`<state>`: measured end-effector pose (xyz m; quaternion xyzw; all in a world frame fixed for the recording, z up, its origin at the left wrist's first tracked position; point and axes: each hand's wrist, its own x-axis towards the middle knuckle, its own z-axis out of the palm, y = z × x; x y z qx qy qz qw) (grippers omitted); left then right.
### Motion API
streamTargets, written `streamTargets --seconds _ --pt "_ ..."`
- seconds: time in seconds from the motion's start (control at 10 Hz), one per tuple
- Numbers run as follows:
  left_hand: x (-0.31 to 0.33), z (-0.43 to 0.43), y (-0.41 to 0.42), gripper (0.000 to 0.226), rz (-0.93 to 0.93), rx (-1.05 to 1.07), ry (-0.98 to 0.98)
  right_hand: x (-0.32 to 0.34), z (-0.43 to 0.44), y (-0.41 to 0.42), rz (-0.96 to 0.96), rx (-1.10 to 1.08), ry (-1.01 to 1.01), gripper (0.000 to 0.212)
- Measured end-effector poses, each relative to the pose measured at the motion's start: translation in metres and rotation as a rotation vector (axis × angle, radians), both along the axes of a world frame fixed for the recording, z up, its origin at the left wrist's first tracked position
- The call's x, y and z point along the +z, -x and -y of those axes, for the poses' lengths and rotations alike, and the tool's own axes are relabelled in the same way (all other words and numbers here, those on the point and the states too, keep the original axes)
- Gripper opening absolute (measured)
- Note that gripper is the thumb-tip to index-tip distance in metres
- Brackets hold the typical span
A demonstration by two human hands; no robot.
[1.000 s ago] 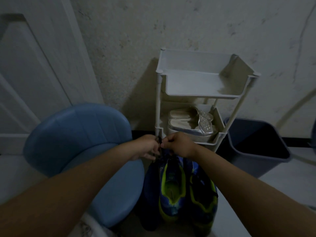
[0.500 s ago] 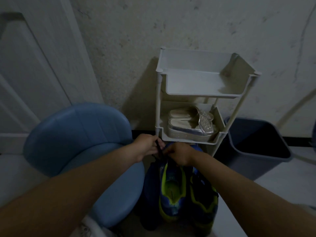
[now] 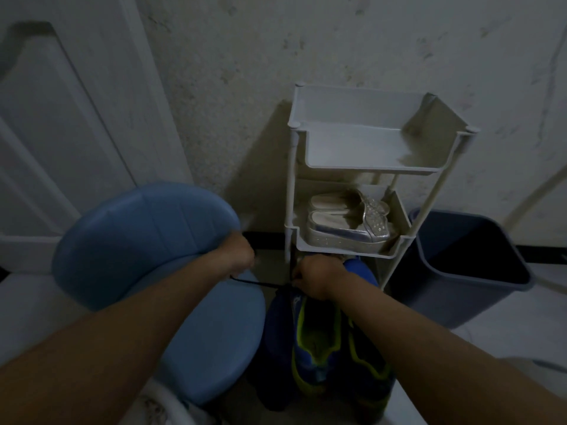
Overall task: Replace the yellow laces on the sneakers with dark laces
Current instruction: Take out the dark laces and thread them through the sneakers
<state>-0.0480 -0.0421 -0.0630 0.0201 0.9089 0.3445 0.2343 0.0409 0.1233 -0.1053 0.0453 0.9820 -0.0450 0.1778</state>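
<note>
Two blue sneakers with yellow-green trim stand side by side on the floor, the left sneaker (image 3: 316,342) and the right sneaker (image 3: 368,357). A dark lace (image 3: 257,282) runs taut from the left sneaker's front out to the left. My left hand (image 3: 237,256) grips that lace end, pulled out over the blue chair. At the sneaker's front my right hand (image 3: 316,279) is curled, pinching another dark strand that rises straight up. The eyelets are hidden by my right hand and the dim light.
A blue padded chair (image 3: 147,240) stands at the left, touching the sneakers. Behind them is a white tiered rack (image 3: 362,167) holding silver sandals (image 3: 346,222). A dark bin (image 3: 460,265) sits at the right. A white door (image 3: 61,124) and wall close the back.
My left hand has pulled away to the left, drawing the dark lace out taut. My right hand has dropped slightly and stays at the sneaker's front.
</note>
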Motion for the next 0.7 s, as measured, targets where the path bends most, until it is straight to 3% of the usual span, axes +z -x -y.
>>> streamTargets --seconds 0.1,0.2,0.3,0.4,0.5,0.6,0.7 --pt "-0.003 0.02 0.004 0.033 -0.089 -0.138 0.169 -0.004 0.012 0.004 0.026 0.039 -0.091 0.046" --pt "-0.008 0.032 0.011 0.028 -0.042 -0.279 0.379 -0.006 0.017 0.009 0.053 0.046 -0.129 0.052" --pt "-0.011 0.037 0.004 0.04 0.1 -0.513 0.698 -0.002 0.022 0.012 0.072 0.044 -0.156 0.052" --pt "-0.016 0.036 0.001 0.042 0.075 -0.35 0.75 0.0 0.027 0.012 0.085 0.055 -0.191 0.04" --pt "-0.031 0.041 0.002 0.05 0.161 -0.516 0.889 0.001 0.027 0.012 0.076 0.007 -0.099 0.038" --pt "-0.033 0.033 0.002 0.05 0.145 -0.582 0.843 0.0 0.022 0.013 0.028 -0.087 0.09 0.036" --pt "-0.021 0.021 -0.001 0.05 0.158 -0.444 0.583 0.006 0.018 0.011 -0.076 -0.192 0.349 0.032"
